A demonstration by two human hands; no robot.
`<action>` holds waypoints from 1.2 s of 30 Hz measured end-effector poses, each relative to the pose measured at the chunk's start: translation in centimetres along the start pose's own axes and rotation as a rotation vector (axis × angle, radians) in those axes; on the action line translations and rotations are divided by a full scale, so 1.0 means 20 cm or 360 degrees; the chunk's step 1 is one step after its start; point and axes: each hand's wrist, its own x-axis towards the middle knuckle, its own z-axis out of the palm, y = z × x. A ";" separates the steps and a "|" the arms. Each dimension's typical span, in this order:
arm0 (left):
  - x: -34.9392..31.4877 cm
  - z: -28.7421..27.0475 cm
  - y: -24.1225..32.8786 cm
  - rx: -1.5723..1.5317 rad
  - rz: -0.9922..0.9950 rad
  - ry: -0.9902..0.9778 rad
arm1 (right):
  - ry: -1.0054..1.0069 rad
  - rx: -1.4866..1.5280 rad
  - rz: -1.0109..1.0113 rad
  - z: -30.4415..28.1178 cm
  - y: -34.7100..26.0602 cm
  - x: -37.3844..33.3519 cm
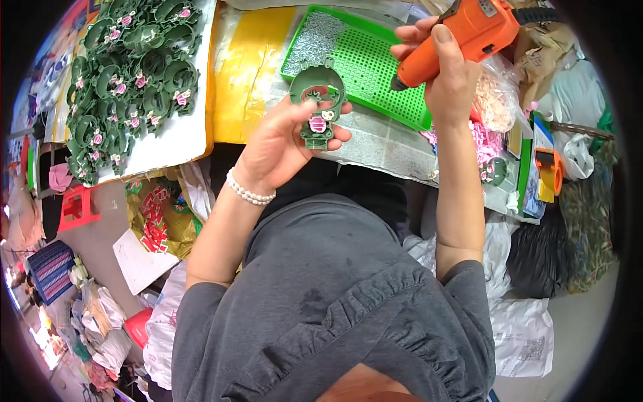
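Note:
My left hand point(271, 141) is closed on a dark green plastic part point(333, 82) with a round ring at its top, and small pink and white pieces sit on its lower half. My thumb lies across the part's middle. In my right hand point(455, 90) is an orange electric screwdriver point(472, 30), its dark tip angled down to the left over a green perforated tray point(375, 60). Small silvery pieces, probably screws point(311, 41), are heaped at the tray's left end. The screwdriver's tip is apart from the green part.
At the left, many similar green parts point(137, 74) cover a white board point(144, 151). Yellow tape point(248, 67) covers the table beside it. To the right lie a clear bag of pale pieces point(494, 100), pink pieces point(483, 142) and an orange-handled tape dispenser point(550, 171). Bags lie on the floor.

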 end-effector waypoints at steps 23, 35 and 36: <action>0.02 0.01 -0.06 0.0308 -0.0056 0.0178 | 0.0111 0.0281 -0.0091 0.04 0.22 0.00; 0.02 0.01 -0.08 0.0275 -0.0027 0.0154 | 0.0153 0.0239 -0.0096 0.04 0.22 0.01; 0.03 0.01 -0.08 0.0266 -0.0033 0.0147 | 0.0154 0.0237 -0.0097 0.03 0.22 0.01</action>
